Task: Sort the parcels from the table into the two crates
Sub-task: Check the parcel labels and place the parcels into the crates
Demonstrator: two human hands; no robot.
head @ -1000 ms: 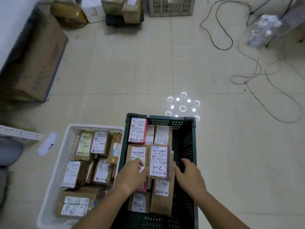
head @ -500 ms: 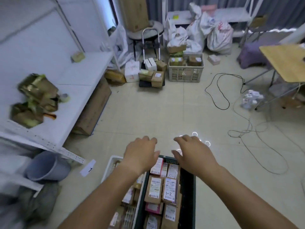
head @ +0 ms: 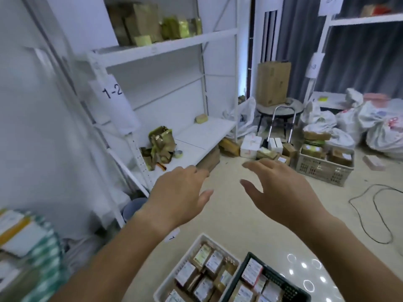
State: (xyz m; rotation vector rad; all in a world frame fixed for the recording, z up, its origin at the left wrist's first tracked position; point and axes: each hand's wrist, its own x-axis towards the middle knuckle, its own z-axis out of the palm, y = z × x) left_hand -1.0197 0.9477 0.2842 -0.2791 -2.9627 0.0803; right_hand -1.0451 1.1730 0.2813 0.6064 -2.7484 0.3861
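Left of the white crate (head: 197, 257), a stack of parcels (head: 20, 232) on the surface's edge. Above that crate, left hand (head: 177, 198) and right hand (head: 281, 192) empty, fingers (head: 259, 165) loosely spread. Best swung left, taking one parcel, reading its label before dropping; right of the white crate, the dark crate (head: 274, 274), both already well stocked.

Two crates stand side by side on the floor: a white crate (head: 197, 244) on the left and a dark green crate (head: 281, 277) on the right. Both hold brown parcels (head: 207, 267) with white labels facing up.
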